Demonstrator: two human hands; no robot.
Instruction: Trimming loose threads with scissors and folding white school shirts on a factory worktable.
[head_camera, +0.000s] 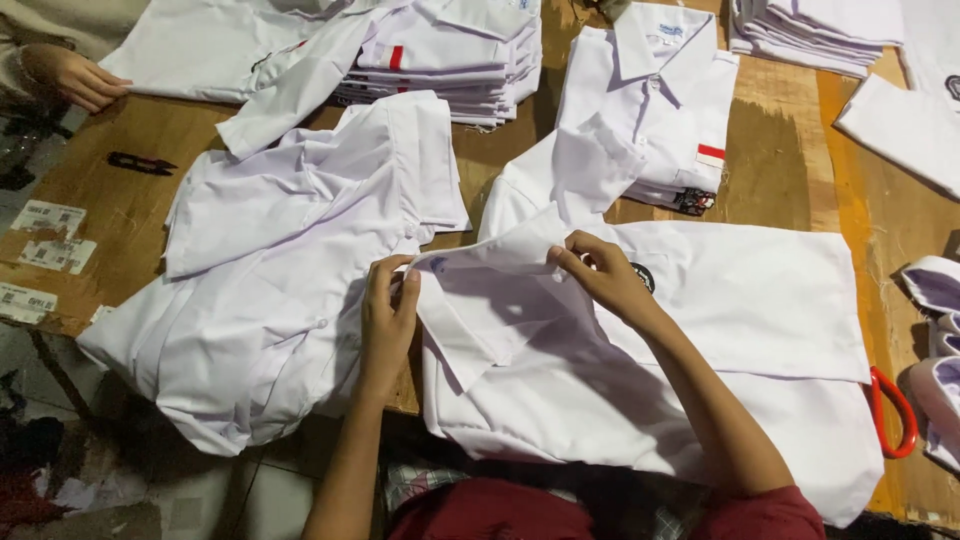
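Both hands, left hand (388, 305) and right hand (600, 275), pinch white shirt (700, 330) (fingertips partly hidden)

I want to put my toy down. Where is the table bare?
Bare wood shows between the folded shirt stack and the far-right shirt, and at the left by the small black snips. The middle is crowded: both hands grip a white shirt.

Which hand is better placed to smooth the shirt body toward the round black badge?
Probably right: the right hand pinches the white cotton shirt beside its round black badge; the left hand holds the far collar edge.
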